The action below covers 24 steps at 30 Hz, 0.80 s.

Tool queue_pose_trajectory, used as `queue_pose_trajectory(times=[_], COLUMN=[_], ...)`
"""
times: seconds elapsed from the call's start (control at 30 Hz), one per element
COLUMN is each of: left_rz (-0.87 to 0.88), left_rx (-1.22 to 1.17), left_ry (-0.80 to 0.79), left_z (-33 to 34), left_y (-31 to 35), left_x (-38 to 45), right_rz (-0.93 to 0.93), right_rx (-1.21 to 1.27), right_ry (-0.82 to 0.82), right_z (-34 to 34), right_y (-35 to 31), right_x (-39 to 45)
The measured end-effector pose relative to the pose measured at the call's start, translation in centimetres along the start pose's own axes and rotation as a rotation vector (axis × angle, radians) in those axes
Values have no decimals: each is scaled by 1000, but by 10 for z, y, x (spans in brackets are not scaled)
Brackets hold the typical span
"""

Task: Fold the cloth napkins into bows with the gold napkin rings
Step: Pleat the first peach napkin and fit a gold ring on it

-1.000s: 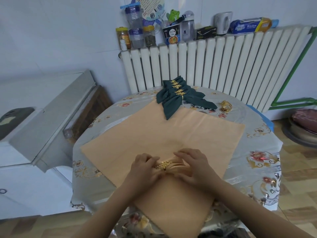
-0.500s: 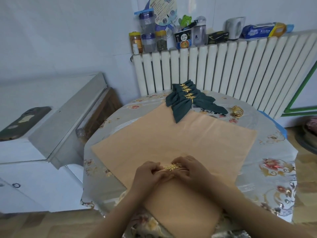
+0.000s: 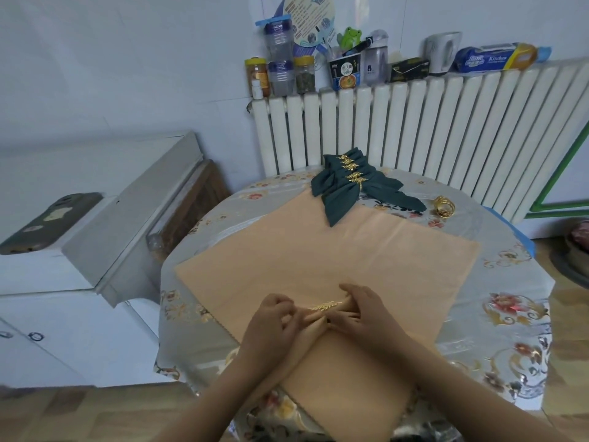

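A gathered peach napkin [image 3: 314, 323] with a gold leaf napkin ring [image 3: 325, 305] around it lies near the table's front, on top of a flat spread peach cloth [image 3: 334, 260]. My left hand [image 3: 274, 323] pinches the napkin just left of the ring. Closed over the folds on the ring's right side is my right hand [image 3: 360, 314]. At the far side lie dark green napkin bows [image 3: 350, 189] with gold rings on them. Loose gold rings [image 3: 443, 205] sit to their right.
The round table [image 3: 510, 301] has a shiny flowered cover. A white radiator [image 3: 430, 138] stands behind it, with jars, a cup and boxes [image 3: 344, 70] on top. A white appliance [image 3: 95, 234] stands to the left. Wooden floor [image 3: 570, 362] lies on the right.
The camera has tilted up and moved back a little. Both hands have drawn closer around the ring, and the peach folds under them are bunched tighter.
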<state>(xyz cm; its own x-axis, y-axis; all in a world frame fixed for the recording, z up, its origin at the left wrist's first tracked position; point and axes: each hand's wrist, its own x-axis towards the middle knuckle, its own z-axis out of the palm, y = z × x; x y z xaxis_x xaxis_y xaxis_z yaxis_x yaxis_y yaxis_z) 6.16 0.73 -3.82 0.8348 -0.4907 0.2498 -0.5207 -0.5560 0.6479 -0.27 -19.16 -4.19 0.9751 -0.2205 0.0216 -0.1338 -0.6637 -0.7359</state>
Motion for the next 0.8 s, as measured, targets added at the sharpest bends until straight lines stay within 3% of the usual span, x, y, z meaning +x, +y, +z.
queue_pose_trajectory(times=[0.03, 0.13, 0.2, 0.27, 0.4, 0.5, 0.6, 0.8], left_rz=[-82, -367, -412, -428, -547, -640, -589, -458], left_rx=[30, 140, 220, 223, -112, -532, -888, -880], left_ry=[8, -194, -276, -338, -402, -443, -442, -345], left_z=[-1, -3, -5, -9, -21, -26, -23, -18], left_y=[3, 11, 16, 20, 26, 36, 40, 48], left_x=[1, 7, 11, 18, 25, 26, 28, 29], right_rz=[41, 165, 181, 191, 151, 114, 128, 145], right_rx=[6, 7, -104, -47, 379, 514, 642, 509], right_ry=[10, 28, -17, -5, 195, 328, 367, 349], right_z=[-1, -7, -11, -16, -18, -18, -22, -31], right_y=[-1, -2, -4, -2, -8, -20, -32, -28], right_x=[-1, 0, -2, -5, -14, -20, -22, -12])
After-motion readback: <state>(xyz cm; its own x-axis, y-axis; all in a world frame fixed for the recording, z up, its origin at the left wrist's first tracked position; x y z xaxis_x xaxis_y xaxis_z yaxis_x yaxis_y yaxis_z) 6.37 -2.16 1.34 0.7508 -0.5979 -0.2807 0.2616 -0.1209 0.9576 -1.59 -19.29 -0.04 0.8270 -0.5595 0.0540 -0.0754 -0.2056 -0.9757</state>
